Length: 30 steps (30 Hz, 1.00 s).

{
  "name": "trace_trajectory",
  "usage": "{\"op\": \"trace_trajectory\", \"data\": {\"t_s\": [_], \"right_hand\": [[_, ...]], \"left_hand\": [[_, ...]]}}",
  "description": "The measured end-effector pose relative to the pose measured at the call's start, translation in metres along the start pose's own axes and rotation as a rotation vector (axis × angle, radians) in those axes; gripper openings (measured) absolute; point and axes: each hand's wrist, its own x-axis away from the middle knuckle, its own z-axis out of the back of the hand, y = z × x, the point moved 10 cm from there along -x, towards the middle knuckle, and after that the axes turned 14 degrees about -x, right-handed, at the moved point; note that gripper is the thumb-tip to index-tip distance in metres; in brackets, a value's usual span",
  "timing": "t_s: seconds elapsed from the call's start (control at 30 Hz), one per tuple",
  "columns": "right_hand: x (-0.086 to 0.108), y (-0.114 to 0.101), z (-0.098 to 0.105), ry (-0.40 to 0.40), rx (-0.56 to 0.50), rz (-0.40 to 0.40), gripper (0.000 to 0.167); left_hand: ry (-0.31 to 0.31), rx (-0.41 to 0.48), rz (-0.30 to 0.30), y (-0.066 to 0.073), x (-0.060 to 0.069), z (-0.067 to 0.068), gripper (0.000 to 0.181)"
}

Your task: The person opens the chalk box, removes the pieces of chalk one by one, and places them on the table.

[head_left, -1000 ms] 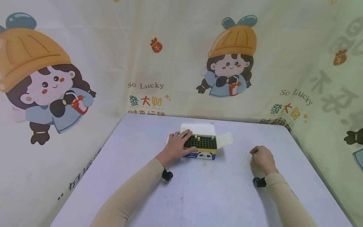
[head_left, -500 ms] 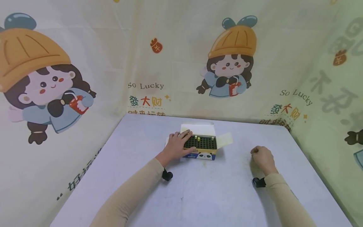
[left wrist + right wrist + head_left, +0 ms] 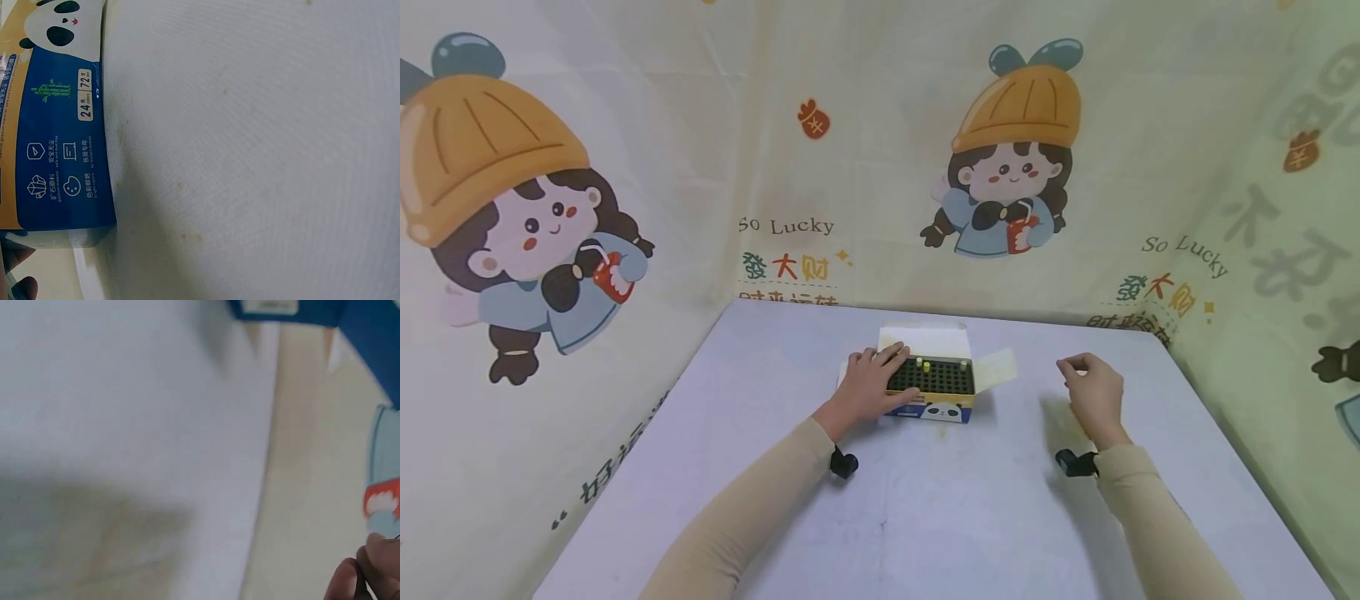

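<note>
In the head view a chalk box (image 3: 946, 412) with a panda face and blue-and-yellow front stands on the table, flaps open. Its black holed tray (image 3: 940, 382) has several chalks (image 3: 927, 367) sticking up. My left hand (image 3: 867, 387) grips the box's left end, thumb along the front edge and fingers over the top; it hides that part of the tray. To the right, my right hand (image 3: 1094, 396) is raised above the table, apart from the box. Its thumb and fingertips (image 3: 375, 565) meet in the right wrist view, and I see nothing between them.
A white table (image 3: 970, 517) carries the box near its back edge. A pale side flap (image 3: 996, 370) juts out right, and the white lid (image 3: 925, 340) stands up behind. Printed cloth walls (image 3: 865, 167) enclose the table at the back and sides.
My right hand has risen from near the tabletop and shifted slightly away from me, with its fingertips still together. The left hand and the chalk box have stayed put.
</note>
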Motion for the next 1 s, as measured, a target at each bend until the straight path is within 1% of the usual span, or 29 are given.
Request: {"op": "trace_trajectory", "data": {"t_s": [0.13,0.27,0.43,0.57,0.67,0.77,0.9,1.0], "right_hand": [[0.002,-0.036,-0.003,0.072,-0.060,0.030,0.035],[0.006,-0.076,-0.014,0.091,-0.105,0.121,0.032],[0.017,-0.119,-0.044,0.030,-0.150,0.244,0.027],[0.029,-0.140,-0.076,-0.052,-0.157,0.305,0.020],[0.035,-0.149,-0.103,-0.134,-0.140,0.311,0.019],[0.039,-0.151,-0.128,-0.209,-0.128,0.282,0.020],[0.040,-0.141,-0.159,-0.287,-0.123,0.217,0.022],[0.043,-0.132,-0.178,-0.331,-0.129,0.165,0.022]], "left_hand": [[-0.001,0.002,0.002,0.000,0.000,-0.001,0.086],[-0.007,0.004,0.005,0.000,0.001,-0.003,0.087],[0.002,0.000,0.005,0.000,0.001,-0.001,0.086],[0.004,-0.003,0.004,0.000,0.000,0.001,0.085],[0.004,-0.007,0.006,0.000,0.001,0.000,0.085],[0.007,-0.003,0.009,0.000,0.000,-0.001,0.086],[0.013,-0.005,0.010,0.000,0.001,-0.001,0.085],[0.016,-0.007,0.011,0.000,0.001,-0.001,0.084]]}}
